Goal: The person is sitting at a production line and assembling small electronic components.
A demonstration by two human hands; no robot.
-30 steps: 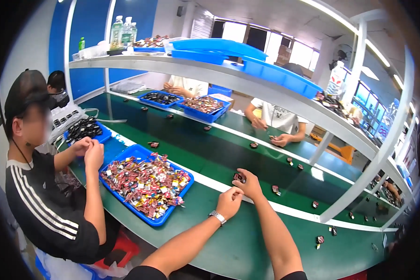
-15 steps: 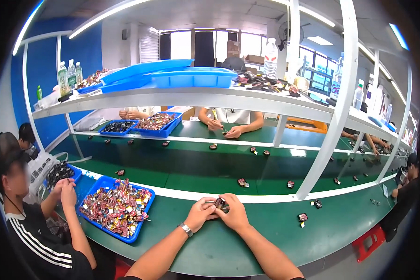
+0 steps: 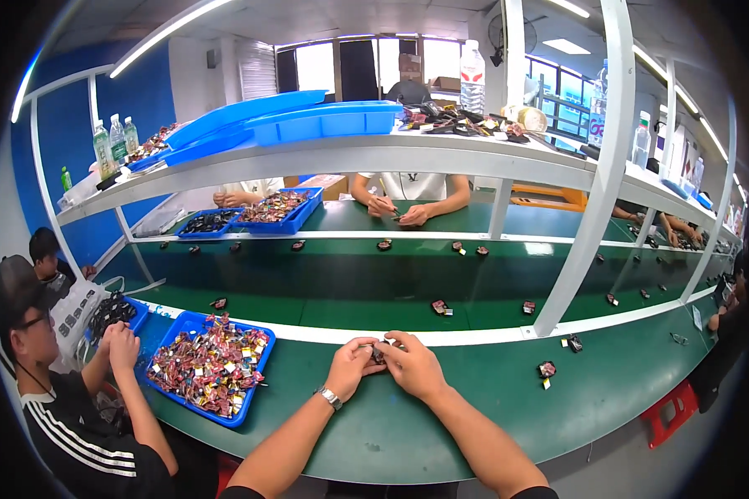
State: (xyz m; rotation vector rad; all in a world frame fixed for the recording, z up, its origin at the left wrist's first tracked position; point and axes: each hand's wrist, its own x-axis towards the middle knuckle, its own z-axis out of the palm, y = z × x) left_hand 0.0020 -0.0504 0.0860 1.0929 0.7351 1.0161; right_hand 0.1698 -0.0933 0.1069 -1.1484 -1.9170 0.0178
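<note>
My left hand [image 3: 352,368] and my right hand [image 3: 418,368] meet over the green bench, both closed with fingertips on one small dark part [image 3: 379,355]. Fingers cover most of it, so its exact kind cannot be made out. To the left of my hands stands a blue tray [image 3: 252,402] heaped with small red, black and yellow wired parts [image 3: 208,362]. Off to the right, a dark red wired part [image 3: 546,370] with a white tag lies on the bench, and a black one [image 3: 573,343] lies a little behind it.
Beyond a white rail [image 3: 466,337], a green belt [image 3: 366,287] carries spaced wired parts. White posts [image 3: 587,200] hold a shelf [image 3: 349,156] with blue trays and bottles. A co-worker [image 3: 75,416] sits at left; another [image 3: 412,191] works across the belt. A red stool [image 3: 672,412] stands right.
My hands have shifted slightly left and up in the view, and my right fingers have drawn closer over the part. The parts on the nearer belt sit slightly farther right.
</note>
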